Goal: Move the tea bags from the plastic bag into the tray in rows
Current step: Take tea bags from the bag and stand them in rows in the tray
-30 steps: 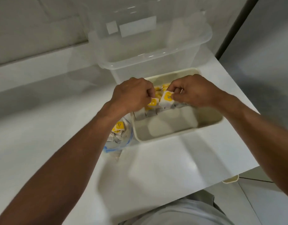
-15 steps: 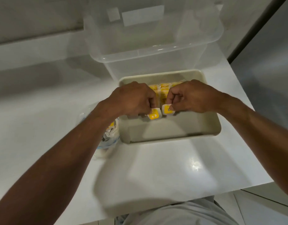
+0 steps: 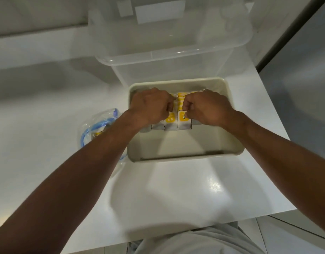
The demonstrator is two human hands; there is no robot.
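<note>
A beige tray [image 3: 235,143] sits on the white counter. White-and-yellow tea bags [image 3: 177,123] stand side by side in its far half, forming rows. My left hand [image 3: 149,107] and my right hand [image 3: 207,109] are both inside the tray with fingers curled onto the nearest row of tea bags, knuckles nearly touching. The hands hide most of the rows behind. The clear plastic bag [image 3: 97,125] with a blue zip edge lies left of the tray, partly under my left forearm, with a bit of yellow showing inside.
A large clear plastic bin [image 3: 169,52] stands right behind the tray. The counter's edge [image 3: 279,211] runs close in front of me and on the right, with tiled floor beyond. A wall rises behind the counter.
My view has shifted, bringing the tray nearer the frame's centre. Both hands have come lower and closer together onto the near row of tea bags. The tea bag in my right hand now stands in the row.
</note>
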